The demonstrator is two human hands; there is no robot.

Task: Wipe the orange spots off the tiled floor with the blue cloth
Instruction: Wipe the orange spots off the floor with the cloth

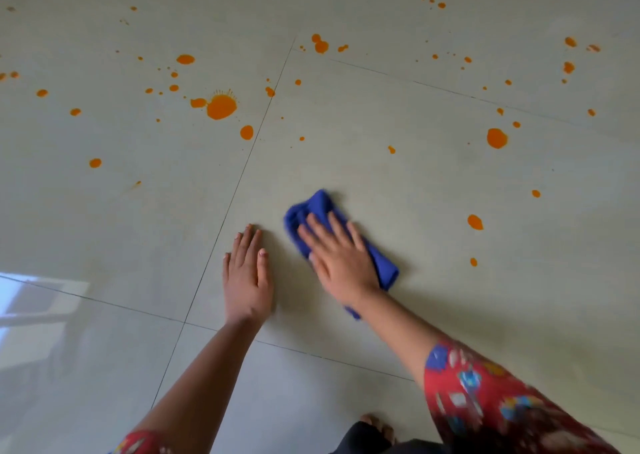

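Red patterned sleeve (485, 401) at 5 o'clock of the view covers the right forearm, and bare toes (377, 422) peek in at 6 o'clock. The blue cloth (320, 204) lies bunched on the tiled floor (433, 190) just below the view's centre. The right hand (341, 259) presses it down, palm flat and fingers straight and spread, with nothing curled round the fabric. Cloth ends stick out past the fingertips at 11 o'clock and past the wrist at 5 o'clock. Just beside it at 9 o'clock the left hand (246, 273) rests flat on bare tile, fingers straight and holding nothing, apparently as a prop. A grout line (228, 207) runs close past its little-finger side.

Around the cloth the tile looks clean, so I judge this near patch done, though blur could hide a faint smear. Most of the job is left. The closest orange spots (475, 222) sit at 3 and 4 o'clock of the cloth, near it but apart. A bigger blob (497, 138) lies at 2 o'clock. A large splat (221, 107) with rays lies at 11 o'clock, across the grout line. Dozens of small drops scatter from 9 through 12 to 3 o'clock, up to the far edge. A pale window reflection (34, 297) shines at 8 o'clock.
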